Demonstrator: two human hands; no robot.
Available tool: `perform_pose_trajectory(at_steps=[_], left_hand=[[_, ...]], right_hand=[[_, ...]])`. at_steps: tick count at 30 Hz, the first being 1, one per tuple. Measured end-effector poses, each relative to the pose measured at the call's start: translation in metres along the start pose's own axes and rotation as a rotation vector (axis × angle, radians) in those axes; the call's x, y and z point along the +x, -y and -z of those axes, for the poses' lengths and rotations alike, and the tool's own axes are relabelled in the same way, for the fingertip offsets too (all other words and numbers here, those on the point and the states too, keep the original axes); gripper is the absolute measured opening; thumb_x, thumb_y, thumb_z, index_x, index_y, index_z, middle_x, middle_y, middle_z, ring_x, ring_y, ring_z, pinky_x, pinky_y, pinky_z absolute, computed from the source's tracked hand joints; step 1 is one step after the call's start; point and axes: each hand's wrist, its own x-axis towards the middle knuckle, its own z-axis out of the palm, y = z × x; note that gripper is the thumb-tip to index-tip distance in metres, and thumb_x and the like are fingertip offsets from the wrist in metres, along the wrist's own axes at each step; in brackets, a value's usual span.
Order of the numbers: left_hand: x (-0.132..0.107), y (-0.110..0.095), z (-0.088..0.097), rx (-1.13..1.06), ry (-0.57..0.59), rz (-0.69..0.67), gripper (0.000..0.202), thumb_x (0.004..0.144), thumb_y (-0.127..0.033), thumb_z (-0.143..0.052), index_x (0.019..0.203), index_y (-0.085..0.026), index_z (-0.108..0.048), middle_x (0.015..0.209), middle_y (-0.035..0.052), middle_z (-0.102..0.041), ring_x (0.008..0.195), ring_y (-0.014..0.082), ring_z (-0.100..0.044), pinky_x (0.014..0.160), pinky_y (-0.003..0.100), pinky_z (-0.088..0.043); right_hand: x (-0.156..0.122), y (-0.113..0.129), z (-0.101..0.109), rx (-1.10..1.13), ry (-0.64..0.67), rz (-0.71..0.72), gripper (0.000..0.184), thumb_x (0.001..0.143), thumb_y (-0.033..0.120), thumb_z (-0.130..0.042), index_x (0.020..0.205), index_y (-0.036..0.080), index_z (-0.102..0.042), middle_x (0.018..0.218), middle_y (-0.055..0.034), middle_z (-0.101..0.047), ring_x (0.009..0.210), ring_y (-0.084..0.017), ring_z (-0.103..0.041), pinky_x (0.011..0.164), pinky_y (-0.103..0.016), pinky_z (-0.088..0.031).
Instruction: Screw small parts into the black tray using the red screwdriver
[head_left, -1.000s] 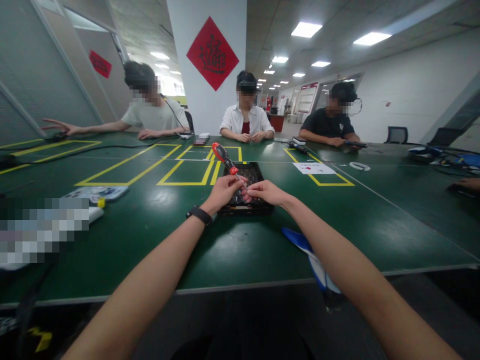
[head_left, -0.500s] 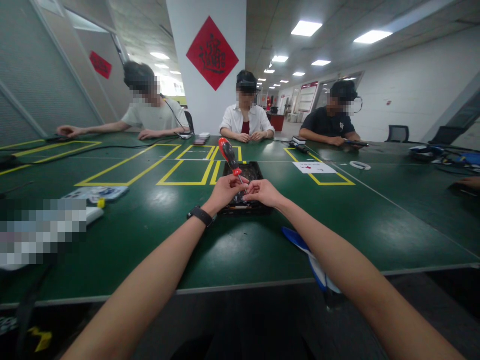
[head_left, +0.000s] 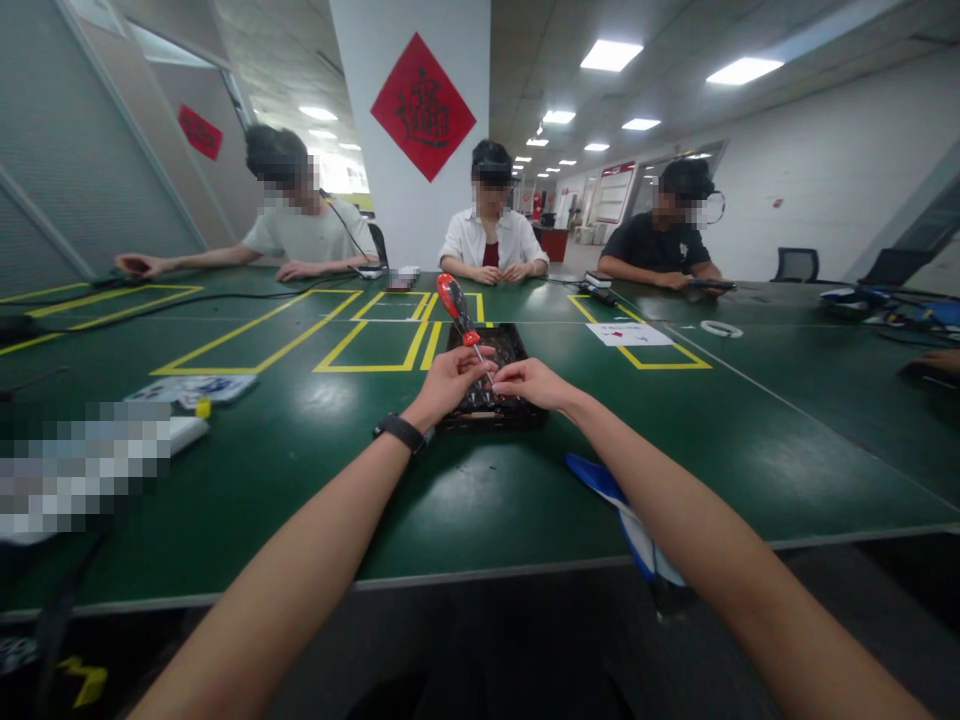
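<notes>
A screwdriver (head_left: 456,305) with a red and black handle leans up and to the left, its metal shaft pointing down over a black tray. My left hand (head_left: 450,385) is closed around it just below the handle, thumb and fingers pinching near the shaft. At the lower end of the shaft, my right hand (head_left: 538,384) is closed in a pinch, fingertips touching the shaft. Whether a small part sits between those fingertips I cannot make out. Beneath both hands is the black tray (head_left: 499,422), with dark and shiny small contents that are partly hidden.
Blue and white gloves or cloth (head_left: 634,530) lie by the table edge under my right forearm. A paper sheet (head_left: 628,335) and a white ring of tape (head_left: 721,328) are farther right. At left are a pale flat packet (head_left: 191,388) and a white object (head_left: 187,430). Three people sit opposite.
The right hand has shifted slightly right, showing more of the shaft. The screwdriver's handle has moved only a little; the left hand keeps its hold.
</notes>
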Motion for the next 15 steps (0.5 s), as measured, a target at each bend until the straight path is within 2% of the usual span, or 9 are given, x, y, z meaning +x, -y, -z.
perform_pose_trajectory(at_steps=[5, 9, 11, 15], left_hand=[[0.0012, 0.0019, 0.0, 0.095, -0.056, -0.063, 0.038, 0.072, -0.037, -0.066, 0.1, -0.011, -0.064, 0.079, 0.0061, -0.067, 0.073, 0.0148, -0.061, 0.073, 0.029, -0.049], [0.0012, 0.0036, 0.0009, 0.157, -0.07, -0.063, 0.034, 0.073, -0.038, -0.065, 0.094, -0.012, -0.065, 0.077, 0.0051, -0.066, 0.07, 0.0144, -0.061, 0.07, 0.028, -0.049], [0.0006, 0.0033, 0.0013, 0.151, -0.066, -0.051, 0.034, 0.074, -0.039, -0.063, 0.095, -0.012, -0.064, 0.078, 0.0054, -0.067, 0.071, 0.0149, -0.061, 0.07, 0.028, -0.049], [-0.0003, 0.0012, 0.0014, 0.155, -0.056, -0.038, 0.034, 0.077, -0.038, -0.06, 0.098, -0.011, -0.064, 0.075, 0.0054, -0.067, 0.069, 0.0152, -0.062, 0.07, 0.028, -0.049]], right_hand=[[0.0016, -0.0028, -0.0056, 0.14, -0.036, -0.063, 0.025, 0.06, 0.03, -0.075, 0.072, 0.012, -0.062, 0.066, -0.0024, -0.068, 0.065, -0.012, -0.062, 0.068, -0.025, -0.047], [0.001, -0.0002, -0.0063, 0.09, -0.08, -0.051, 0.027, 0.056, 0.026, -0.078, 0.071, 0.012, -0.062, 0.064, -0.0009, -0.066, 0.061, -0.01, -0.06, 0.063, -0.023, -0.045], [0.0003, 0.002, -0.0049, 0.053, -0.064, -0.047, 0.026, 0.06, 0.029, -0.076, 0.074, 0.011, -0.065, 0.066, -0.0011, -0.067, 0.061, -0.009, -0.059, 0.063, -0.022, -0.045], [-0.0007, 0.0045, -0.0011, 0.033, 0.046, -0.03, 0.032, 0.076, 0.039, -0.06, 0.085, 0.01, -0.07, 0.072, -0.0042, -0.069, 0.065, -0.01, -0.059, 0.066, -0.023, -0.045]])
